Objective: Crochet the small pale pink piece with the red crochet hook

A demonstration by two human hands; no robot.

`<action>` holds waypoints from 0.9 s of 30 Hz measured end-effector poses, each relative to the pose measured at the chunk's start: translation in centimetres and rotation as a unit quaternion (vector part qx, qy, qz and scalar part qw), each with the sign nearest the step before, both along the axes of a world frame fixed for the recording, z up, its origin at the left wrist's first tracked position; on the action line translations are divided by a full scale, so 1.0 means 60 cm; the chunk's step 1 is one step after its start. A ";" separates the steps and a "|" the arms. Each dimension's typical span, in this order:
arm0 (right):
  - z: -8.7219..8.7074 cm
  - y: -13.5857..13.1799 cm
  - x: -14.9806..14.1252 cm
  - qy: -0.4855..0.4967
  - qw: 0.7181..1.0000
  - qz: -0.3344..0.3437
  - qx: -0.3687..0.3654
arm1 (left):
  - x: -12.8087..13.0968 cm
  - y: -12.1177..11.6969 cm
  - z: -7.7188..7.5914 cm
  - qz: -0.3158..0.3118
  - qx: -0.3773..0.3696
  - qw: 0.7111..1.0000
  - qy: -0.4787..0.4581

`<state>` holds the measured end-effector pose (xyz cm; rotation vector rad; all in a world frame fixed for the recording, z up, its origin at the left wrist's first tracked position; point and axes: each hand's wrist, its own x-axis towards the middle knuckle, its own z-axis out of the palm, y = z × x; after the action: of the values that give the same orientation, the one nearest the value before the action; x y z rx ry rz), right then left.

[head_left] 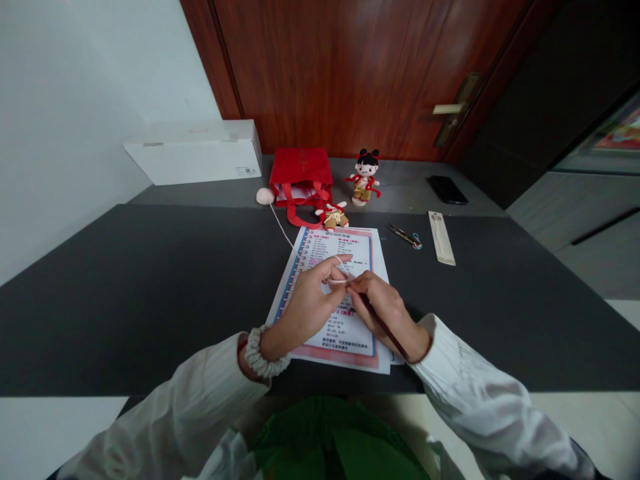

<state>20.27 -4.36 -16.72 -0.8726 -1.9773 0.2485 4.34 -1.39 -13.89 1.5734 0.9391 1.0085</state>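
Observation:
My left hand (314,293) has pale yarn looped over its raised index finger, with the other fingers curled in around the strand. My right hand (383,303) is closed round a dark crochet hook (385,321), whose handle runs back toward my wrist. The hook's tip meets the yarn between both hands; any stitches there are too small to make out. From a pale ball of yarn (265,196) the strand trails down toward my left hand. Beneath both hands lie printed pattern sheets (340,353), partly covered by them.
Behind the sheets are a red bag (301,167), a small crocheted doll body (334,216) and a standing crocheted doll (366,177). To the right lie small scissors (406,236), a pale narrow packet (441,239) and a black phone (447,190). A white box (195,157) sits back left.

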 end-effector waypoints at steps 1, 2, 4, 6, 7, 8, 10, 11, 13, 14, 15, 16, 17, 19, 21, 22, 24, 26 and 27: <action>-0.001 0.002 0.003 -0.030 0.999 0.002 0.030 | 0.001 0.000 0.000 -0.013 -0.036 0.999 -0.022; -0.001 0.004 0.006 -0.064 0.996 0.002 0.060 | 0.001 0.001 -0.001 -0.026 -0.082 0.995 -0.047; 0.000 0.005 0.010 -0.130 0.985 -0.005 0.111 | 0.001 0.003 -0.001 -0.042 -0.180 0.978 -0.100; 0.002 0.002 0.010 -0.165 0.977 -0.018 0.135 | 0.001 0.003 -0.001 -0.049 -0.241 0.958 -0.144; 0.004 -0.001 0.009 -0.171 0.976 -0.027 0.134 | 0.001 0.003 -0.001 -0.048 -0.251 0.954 -0.158; 0.005 -0.003 0.006 -0.171 0.977 -0.036 0.126 | 0.001 0.002 0.000 -0.043 -0.247 0.954 -0.163; 0.008 -0.008 -0.001 -0.166 0.979 -0.052 0.104 | 0.000 0.000 0.003 -0.025 -0.204 0.968 -0.141; 0.009 -0.010 -0.004 -0.160 0.981 -0.055 0.096 | -0.001 0.000 0.005 -0.012 -0.170 0.978 -0.118; 0.011 -0.012 -0.006 -0.137 0.986 -0.043 0.085 | -0.006 0.001 0.008 0.009 -0.093 0.993 -0.065; 0.011 -0.013 -0.006 -0.120 0.989 -0.028 0.078 | -0.009 0.002 0.010 0.015 -0.058 0.997 -0.042; 0.012 -0.013 -0.004 -0.099 0.993 -0.011 0.068 | -0.012 0.003 0.011 0.018 -0.029 0.999 -0.023; 0.013 -0.014 -0.002 -0.075 0.996 0.009 0.051 | -0.015 0.005 0.012 0.020 -0.005 1.000 -0.006; 0.013 -0.014 0.002 -0.044 0.998 0.024 0.027 | -0.018 0.006 0.013 0.021 0.011 1.000 0.007; 0.015 -0.012 0.009 0.046 0.997 0.027 -0.051 | -0.021 0.008 0.015 0.017 0.034 0.999 0.024; 0.016 -0.007 0.016 0.164 0.975 0.010 -0.152 | -0.022 0.009 0.017 0.012 0.050 0.998 0.030; 0.016 -0.004 0.018 0.221 0.954 0.008 -0.200 | -0.022 0.010 0.018 0.008 0.053 0.998 0.028; 0.016 0.004 0.020 0.315 0.906 0.035 -0.282 | -0.022 0.010 0.020 -0.006 0.041 0.999 0.017; 0.016 0.010 0.016 0.378 0.857 0.081 -0.339 | -0.020 0.010 0.019 -0.028 0.002 1.000 -0.008; 0.014 0.011 0.013 0.399 0.838 0.099 -0.360 | -0.019 0.010 0.017 -0.041 -0.026 0.999 -0.024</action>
<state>21.05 -3.71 -15.86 -0.8092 -1.1440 1.3180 3.19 -0.78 -12.88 1.5246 0.8546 0.9529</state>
